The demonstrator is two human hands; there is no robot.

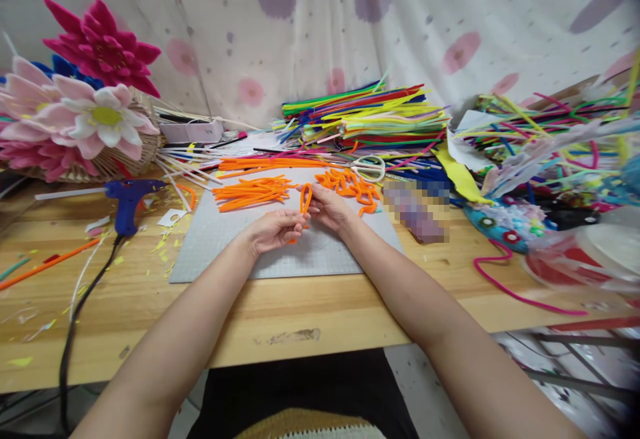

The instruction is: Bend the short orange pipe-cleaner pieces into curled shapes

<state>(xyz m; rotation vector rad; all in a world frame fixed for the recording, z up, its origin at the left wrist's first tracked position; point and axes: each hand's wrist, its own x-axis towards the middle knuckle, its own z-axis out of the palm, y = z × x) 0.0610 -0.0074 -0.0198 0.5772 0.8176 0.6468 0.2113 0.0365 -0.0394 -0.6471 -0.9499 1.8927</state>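
The left hand [274, 232] is pinching a looped orange pipe cleaner [302, 201] between thumb and curled fingers, nearly closed. The right hand [327, 208] is steadying the same loop, its fingers bending in close around it; the fingers are hiding part of the pipe cleaner, so its exact grip is staying hard to make out. The loop is standing roughly upright above the grey cutting mat [215, 252], between straight orange pipe cleaners [253, 192] and bent orange pieces [353, 187]. Both forearms are angling inward, palms facing each other.
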